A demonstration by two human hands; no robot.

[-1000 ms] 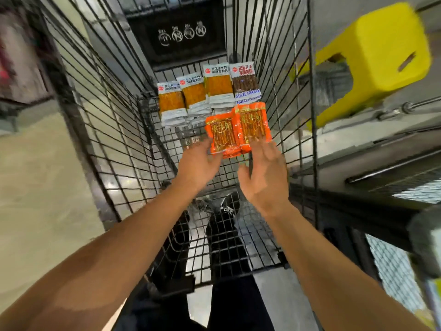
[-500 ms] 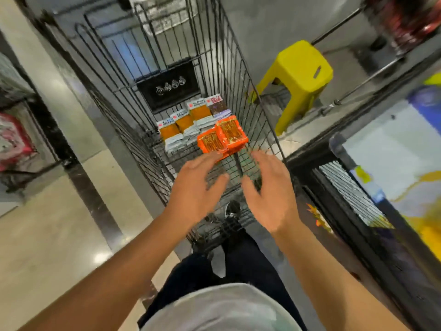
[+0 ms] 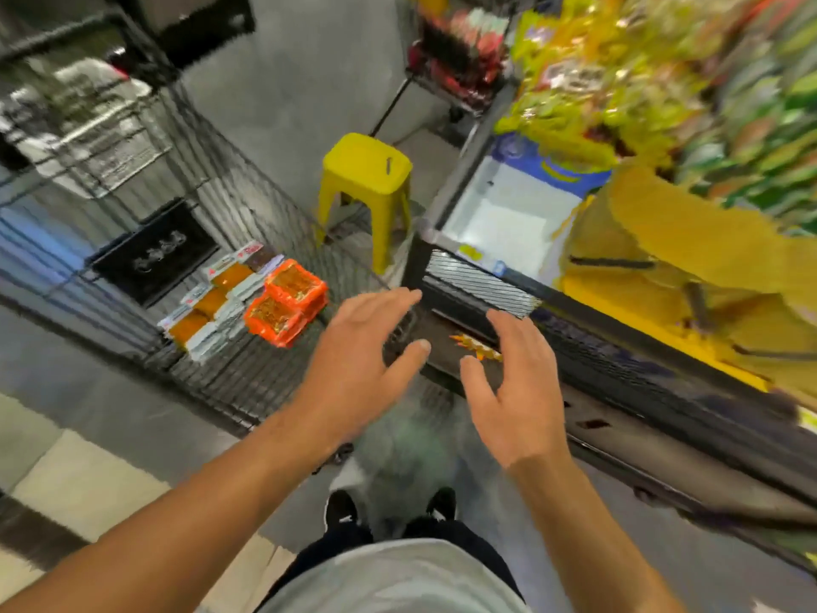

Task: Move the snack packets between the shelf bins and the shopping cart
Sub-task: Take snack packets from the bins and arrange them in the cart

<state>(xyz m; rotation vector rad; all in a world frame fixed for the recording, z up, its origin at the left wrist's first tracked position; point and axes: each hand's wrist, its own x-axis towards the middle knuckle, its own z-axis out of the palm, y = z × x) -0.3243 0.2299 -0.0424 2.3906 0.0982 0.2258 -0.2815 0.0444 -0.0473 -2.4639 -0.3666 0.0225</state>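
now both orange packets (image 3: 286,303) are left in the cart (image 3: 247,373); left hand (image 3: 358,365) and right hand (image 3: 517,391), spread and empty, are swung toward the shelf bins (image 3: 508,214).

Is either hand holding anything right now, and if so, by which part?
Nothing is held. The left hand and right hand are both open and empty; the orange packets lie in the cart.

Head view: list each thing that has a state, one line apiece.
Left hand: open, fingers spread, holding nothing.
Right hand: open, holding nothing.
Orange packets: two, lying side by side in the cart.
White-and-amber packets: lying in a row in the cart.
Shopping cart: holding packets.
Yellow stool: upright, unoccupied.
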